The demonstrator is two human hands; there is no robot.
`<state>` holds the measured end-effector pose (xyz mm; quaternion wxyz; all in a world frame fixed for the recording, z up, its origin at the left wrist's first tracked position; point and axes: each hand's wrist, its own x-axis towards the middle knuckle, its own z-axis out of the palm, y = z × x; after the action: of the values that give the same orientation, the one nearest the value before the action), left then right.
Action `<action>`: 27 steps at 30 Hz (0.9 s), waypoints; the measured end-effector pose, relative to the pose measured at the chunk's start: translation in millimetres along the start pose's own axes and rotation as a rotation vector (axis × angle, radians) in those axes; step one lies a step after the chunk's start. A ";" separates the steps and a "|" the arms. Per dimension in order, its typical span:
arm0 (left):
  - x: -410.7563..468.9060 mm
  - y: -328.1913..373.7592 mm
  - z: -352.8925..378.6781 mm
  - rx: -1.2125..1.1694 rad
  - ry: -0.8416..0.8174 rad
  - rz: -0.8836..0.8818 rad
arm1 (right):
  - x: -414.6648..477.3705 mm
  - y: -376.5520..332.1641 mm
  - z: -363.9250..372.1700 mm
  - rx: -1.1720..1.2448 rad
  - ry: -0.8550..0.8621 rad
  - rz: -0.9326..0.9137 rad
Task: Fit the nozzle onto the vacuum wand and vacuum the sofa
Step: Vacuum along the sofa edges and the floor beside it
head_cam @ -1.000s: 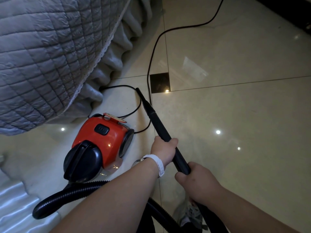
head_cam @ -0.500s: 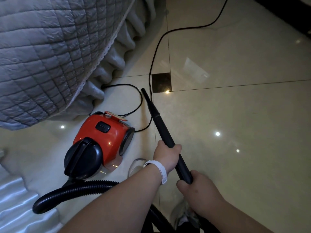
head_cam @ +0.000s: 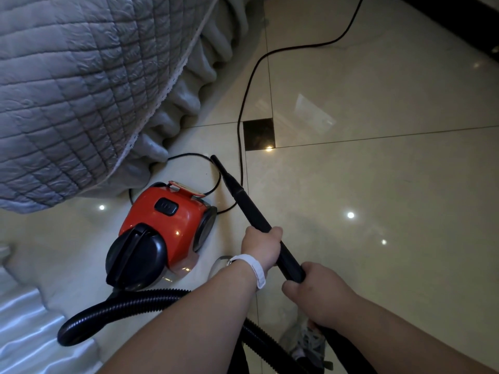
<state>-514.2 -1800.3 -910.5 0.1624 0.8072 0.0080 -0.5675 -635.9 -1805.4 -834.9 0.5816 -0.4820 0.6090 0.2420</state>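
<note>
**Two hands on one wand beside the red vacuum**

There was one red vacuum cleaner (head_cam: 164, 228) on the tiled floor (head_cam: 378, 198), one black wand (head_cam: 251, 211), one ribbed hose (head_cam: 121, 309), one power cord (head_cam: 243, 109) and two hands. The left hand (head_cam: 260, 248), with a white wristband (head_cam: 255, 268) (a single band, on that wrist only), was closed around the wand just right of the vacuum, its fingers curled over the far side of the tube. The right hand (head_cam: 317, 295) gripped the wand's near end, further right of the vacuum and closer to the camera, fingers wrapped underneath where they could not be seen singly.

The wand's long axis ran diagonally, from the hands away and leftward. Its tapered nozzle (head_cam: 224, 171) pointed toward the sofa (head_cam: 67, 90), with the tip just beyond the vacuum's far corner and short of the sofa's ruffled skirt (head_cam: 172, 122). Whether the tip touched the floor could not be told.

Compared with a second before, the grips looked the same; the nozzle tip sat a little closer to the cord loop behind the vacuum, and the left hand lay slightly further up the tube.
</note>
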 end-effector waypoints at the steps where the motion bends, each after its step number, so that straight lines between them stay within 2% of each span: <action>1: -0.6 -1.1 -0.9 -0.003 0.012 -0.009 | 0.3 -0.1 0.9 -0.008 -0.006 0.002; 5: -1.9 -3.1 -4.0 -0.004 0.040 -0.029 | -0.4 -1.6 3.1 -0.020 -0.018 0.001; 10: 1.1 -1.9 -7.7 -0.025 -0.013 -0.033 | -0.7 -1.6 2.4 -0.016 -0.009 -0.003; 20: 52.9 29.2 -14.8 -0.119 -0.113 0.131 | 52.7 -10.1 -6.8 0.007 0.133 -0.071; 24: 105.7 44.3 -33.6 -0.024 0.100 0.266 | 88.0 -9.3 -7.5 0.032 0.155 -0.097; 27: 151.8 59.4 -49.5 0.232 0.295 0.337 | 115.6 -7.7 -1.2 0.047 0.162 -0.128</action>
<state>-403.2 -1869.2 -1019.9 0.1580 0.8844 -0.1681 -0.4057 -613.5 -1845.0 -941.4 0.5558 -0.5242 0.6274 0.1504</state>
